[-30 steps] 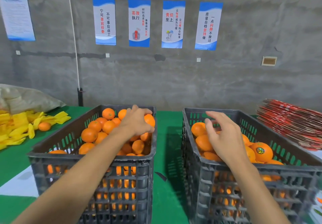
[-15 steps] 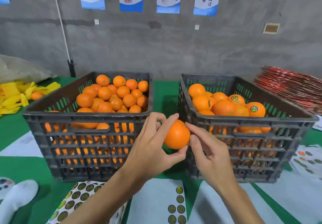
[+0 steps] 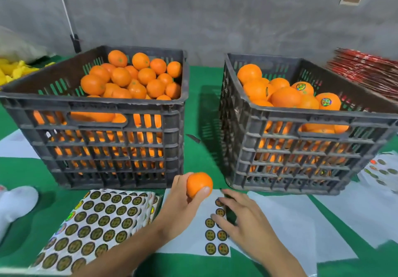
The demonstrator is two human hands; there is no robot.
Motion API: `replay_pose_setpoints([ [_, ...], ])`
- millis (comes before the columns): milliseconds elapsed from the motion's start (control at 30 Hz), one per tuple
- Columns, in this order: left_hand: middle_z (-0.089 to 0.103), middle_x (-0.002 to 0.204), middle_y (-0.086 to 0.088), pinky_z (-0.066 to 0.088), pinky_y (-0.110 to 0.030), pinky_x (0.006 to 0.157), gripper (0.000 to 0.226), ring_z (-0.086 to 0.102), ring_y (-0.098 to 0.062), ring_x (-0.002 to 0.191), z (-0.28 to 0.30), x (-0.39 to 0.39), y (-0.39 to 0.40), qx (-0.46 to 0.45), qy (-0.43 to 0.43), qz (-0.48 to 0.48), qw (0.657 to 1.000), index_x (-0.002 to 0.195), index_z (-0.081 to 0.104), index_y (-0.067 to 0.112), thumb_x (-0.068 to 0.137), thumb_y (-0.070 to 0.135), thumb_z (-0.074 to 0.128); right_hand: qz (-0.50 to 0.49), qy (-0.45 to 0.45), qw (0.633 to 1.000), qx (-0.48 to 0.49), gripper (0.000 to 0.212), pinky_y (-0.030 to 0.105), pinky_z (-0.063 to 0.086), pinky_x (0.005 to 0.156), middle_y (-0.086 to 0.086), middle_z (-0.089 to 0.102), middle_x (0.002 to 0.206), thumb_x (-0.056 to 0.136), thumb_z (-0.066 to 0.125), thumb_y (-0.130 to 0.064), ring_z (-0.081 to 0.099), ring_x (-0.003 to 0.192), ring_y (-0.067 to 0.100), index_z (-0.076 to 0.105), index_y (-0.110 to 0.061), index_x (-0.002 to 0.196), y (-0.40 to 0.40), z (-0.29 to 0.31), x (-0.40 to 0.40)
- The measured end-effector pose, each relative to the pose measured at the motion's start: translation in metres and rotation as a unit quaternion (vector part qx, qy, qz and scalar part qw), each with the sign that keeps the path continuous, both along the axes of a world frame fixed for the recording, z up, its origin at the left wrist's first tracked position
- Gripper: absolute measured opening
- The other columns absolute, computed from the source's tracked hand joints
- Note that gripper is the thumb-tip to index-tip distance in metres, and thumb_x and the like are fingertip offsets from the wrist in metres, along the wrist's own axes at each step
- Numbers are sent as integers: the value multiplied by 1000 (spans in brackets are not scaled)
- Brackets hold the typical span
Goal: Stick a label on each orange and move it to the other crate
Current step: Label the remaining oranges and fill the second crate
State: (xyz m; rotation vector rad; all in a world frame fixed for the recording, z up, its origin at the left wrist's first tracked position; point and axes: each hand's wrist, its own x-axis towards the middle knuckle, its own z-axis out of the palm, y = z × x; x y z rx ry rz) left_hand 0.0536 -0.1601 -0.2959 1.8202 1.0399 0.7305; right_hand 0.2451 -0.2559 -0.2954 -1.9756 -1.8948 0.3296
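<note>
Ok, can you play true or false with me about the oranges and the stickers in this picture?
1. The left hand holds an orange. True.
2. The held orange is above the right crate. False: it is low in front of the crates, over the sticker sheets.
3. The right hand rests on a sticker sheet that is nearly used up. True.
4. Some oranges in the right crate wear stickers. True.
5. The left crate has no oranges in it. False: it is piled high with oranges.
6. The fuller sheet of stickers lies inside a crate. False: it lies on the table in front of the left crate.
</note>
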Motion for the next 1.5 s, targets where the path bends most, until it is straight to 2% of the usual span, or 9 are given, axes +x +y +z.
replay_pose_setpoints([
  [167,42,138,12,50,-32,102,67,57,-5,118,-2,1,-5,-11,-17,-18,1000,147,29,33,94,65,53,-39,-16,999,3,59,29,30,118,-18,39,157,94,49,-70,34,140,8,61,-33,139,4,1,-5],
  [367,44,137,14,49,-20,96,69,58,-1,115,-5,0,-4,-7,-17,-24,1000,147,25,38,91,70,50,-78,-60,994,42,46,31,41,101,-13,56,141,95,56,-61,47,121,13,75,-28,121,12,-1,-8],
  [600,42,141,9,50,-26,100,73,57,-5,118,-8,0,-4,3,-2,-27,1000,150,22,37,91,70,50,-81,-71,990,87,25,31,49,85,-12,68,113,94,66,-48,55,103,14,83,-29,98,16,0,-10],
  [767,43,142,6,50,-30,102,75,58,-7,118,-9,1,-4,3,-4,-32,999,152,22,34,92,69,50,-109,44,990,77,25,28,45,84,-19,61,103,97,62,-39,53,99,9,80,-31,82,19,-1,-9],
  [967,40,144,13,47,-27,104,78,56,-4,121,-11,-3,0,-10,15,-56,998,152,17,42,90,77,48,-154,128,961,191,14,30,54,74,-18,64,97,98,65,-27,62,86,6,76,-25,90,15,15,-14],
  [1133,51,137,22,46,-18,95,74,57,9,115,2,-7,4,-73,-29,-66,995,146,27,50,84,85,49,-128,-5,939,319,13,18,51,71,-14,62,108,98,64,-25,61,89,2,75,-20,100,13,35,-38],
  [1267,62,123,20,54,-27,93,54,64,-6,112,26,-1,6,-81,-104,-69,989,132,45,58,85,83,53,-74,0,939,336,12,25,55,82,-10,65,112,95,70,-17,64,97,5,76,-18,105,21,56,-44],
  [1367,66,118,19,59,-28,85,49,68,-12,108,62,5,7,-99,-170,-61,979,119,57,60,77,85,62,-59,26,927,370,19,22,51,92,-15,66,120,99,63,-21,61,108,2,74,-22,115,23,87,-45],
  [1500,74,112,12,61,-35,89,72,72,-14,108,116,12,15,-123,-235,-24,964,121,63,44,63,84,73,1,-91,925,368,58,25,56,94,-9,56,147,86,66,-30,59,126,12,60,-15,141,22,129,-47],
])
